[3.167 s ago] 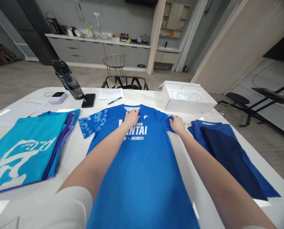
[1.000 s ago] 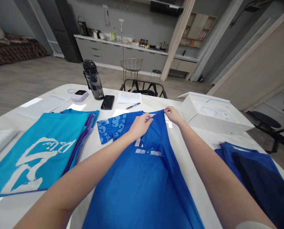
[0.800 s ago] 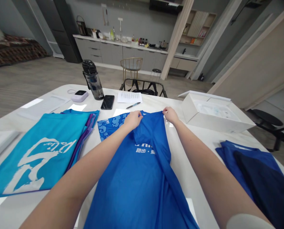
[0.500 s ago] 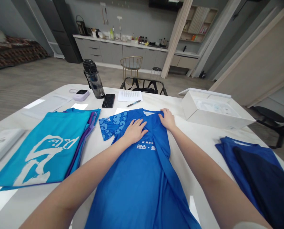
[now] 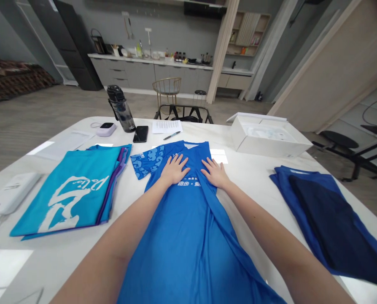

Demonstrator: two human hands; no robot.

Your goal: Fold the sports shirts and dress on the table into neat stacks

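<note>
A blue T-shirt with white lettering on its chest lies lengthwise before me, collar at the far end. Its patterned left sleeve is spread out, while the right side is folded inward with long creases. My left hand rests flat on the upper chest, fingers spread. On the right folded edge, just below the shoulder, my right hand lies flat with its fingers apart. Neither hand grips the cloth.
Folded teal and purple shirts lie at left beside a white device. Dark folded clothes are at right, a white open box behind. A bottle, phone, pen and paper stand or lie at the far edge.
My right hand has left the collar-side shoulder corner and come nearer, down onto the folded edge, fingers now spread. My left hand stays on the chest. The camera view has shifted slightly.
</note>
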